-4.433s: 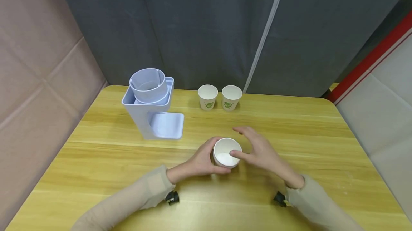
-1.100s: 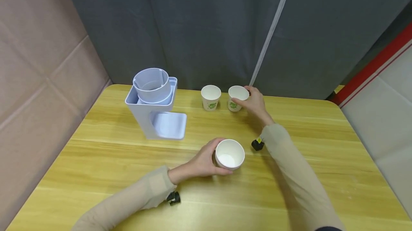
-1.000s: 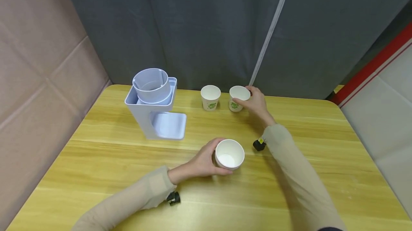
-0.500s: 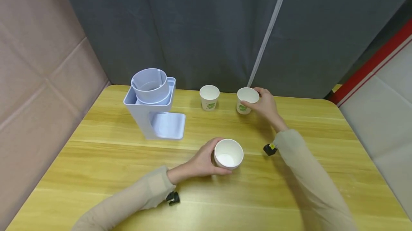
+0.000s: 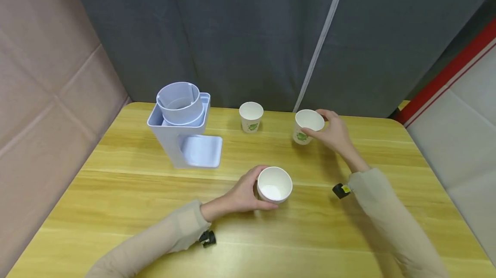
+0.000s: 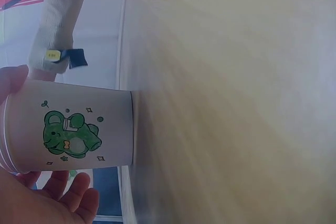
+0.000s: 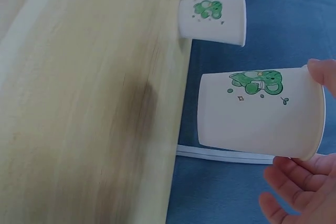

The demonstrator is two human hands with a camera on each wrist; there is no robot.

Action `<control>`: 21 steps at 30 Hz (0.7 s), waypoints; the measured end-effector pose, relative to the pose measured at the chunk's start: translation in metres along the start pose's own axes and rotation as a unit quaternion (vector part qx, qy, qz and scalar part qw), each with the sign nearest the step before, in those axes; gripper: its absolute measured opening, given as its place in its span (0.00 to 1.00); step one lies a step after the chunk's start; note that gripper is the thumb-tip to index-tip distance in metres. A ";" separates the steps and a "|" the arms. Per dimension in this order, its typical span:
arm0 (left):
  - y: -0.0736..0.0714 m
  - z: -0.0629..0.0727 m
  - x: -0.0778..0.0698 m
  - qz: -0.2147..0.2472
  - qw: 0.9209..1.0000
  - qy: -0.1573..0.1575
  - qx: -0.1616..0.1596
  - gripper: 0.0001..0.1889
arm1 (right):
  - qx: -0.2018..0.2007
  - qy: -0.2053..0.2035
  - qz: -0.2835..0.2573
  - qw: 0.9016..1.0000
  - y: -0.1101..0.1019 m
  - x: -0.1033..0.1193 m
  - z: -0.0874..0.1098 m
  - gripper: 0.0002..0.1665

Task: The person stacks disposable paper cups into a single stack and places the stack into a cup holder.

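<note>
Tabletop (image 5: 128,209) is finished in yellow wood grain. Near its middle, a near cup (image 5: 274,185) of white paper is gripped by the left hand (image 5: 242,192), whose thumb and fingers are curved about the wall just under the rim; the cup is stood upright, and in the left wrist view its base is seen to meet the wood. A green cartoon animal (image 6: 72,135) is printed on its side. Farther back and to the right, a second cup (image 5: 308,121) is pinched near its rim by the thumb and fingers of the right hand (image 5: 335,136). It is held just clear of the wood: in the right wrist view a gap is seen between its base and the tabletop, and a dark shadow (image 7: 139,100) is thrown below. A third cup (image 5: 251,116) is stood upright by the far edge, between the second cup and a pale blue stand (image 5: 170,144), apart from both hands. The stand is placed at the left; a round open container (image 5: 182,114) is seated in its upper part, and a flat square tray (image 5: 202,151) is set out at its foot. Both arms are covered by beige sleeves (image 5: 155,239), with a small black object (image 5: 208,238) seen beside each cuff. Behind, a dark grey curtain (image 5: 232,32) is hung.
</note>
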State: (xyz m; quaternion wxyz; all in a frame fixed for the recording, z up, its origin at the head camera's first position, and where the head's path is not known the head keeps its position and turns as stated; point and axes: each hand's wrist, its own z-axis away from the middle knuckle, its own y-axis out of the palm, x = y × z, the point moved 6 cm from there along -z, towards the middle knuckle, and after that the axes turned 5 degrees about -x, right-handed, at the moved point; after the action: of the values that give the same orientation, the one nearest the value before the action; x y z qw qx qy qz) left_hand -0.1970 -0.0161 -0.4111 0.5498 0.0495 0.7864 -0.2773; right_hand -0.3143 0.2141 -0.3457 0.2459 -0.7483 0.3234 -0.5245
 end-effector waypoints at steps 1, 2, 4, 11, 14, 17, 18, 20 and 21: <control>0.000 0.000 0.000 0.000 1.000 0.000 0.000 0.44 | -0.001 -0.003 -0.003 1.000 -0.002 0.001 0.003 0.38; 0.000 0.000 0.000 -0.001 1.000 0.000 0.001 0.44 | -0.002 -0.008 -0.008 1.000 -0.004 0.003 0.005 0.37; 0.000 0.000 -0.001 -0.001 1.000 -0.002 0.002 0.44 | -0.005 -0.018 -0.017 1.000 -0.008 0.007 0.010 0.36; 0.000 0.000 0.001 0.003 1.000 -0.003 0.001 0.43 | -0.011 -0.036 -0.032 0.999 -0.018 0.018 0.024 0.34; 0.000 0.000 0.001 0.004 1.000 -0.002 0.002 0.43 | -0.012 -0.043 -0.041 0.998 -0.021 0.023 0.029 0.33; 0.000 -0.001 0.000 0.007 1.000 0.000 0.003 0.43 | -0.011 -0.049 -0.047 0.998 -0.025 0.031 0.035 0.33; 0.000 -0.001 0.001 0.007 1.000 0.000 0.003 0.43 | -0.012 -0.053 -0.046 0.997 -0.026 0.034 0.036 0.33; 0.000 -0.001 0.001 0.008 1.000 0.001 0.002 0.43 | -0.014 -0.064 -0.042 0.997 -0.030 0.040 0.040 0.34; 0.000 -0.001 0.002 0.008 1.000 0.000 0.002 0.43 | -0.015 -0.071 -0.041 0.997 -0.031 0.043 0.042 0.34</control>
State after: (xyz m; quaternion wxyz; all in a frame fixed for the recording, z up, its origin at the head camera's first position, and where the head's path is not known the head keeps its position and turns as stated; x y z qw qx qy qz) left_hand -0.1988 -0.0157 -0.4124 0.5516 0.0572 0.7856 -0.2744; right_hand -0.2577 0.2043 -0.3103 0.2354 -0.7995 0.2823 -0.4751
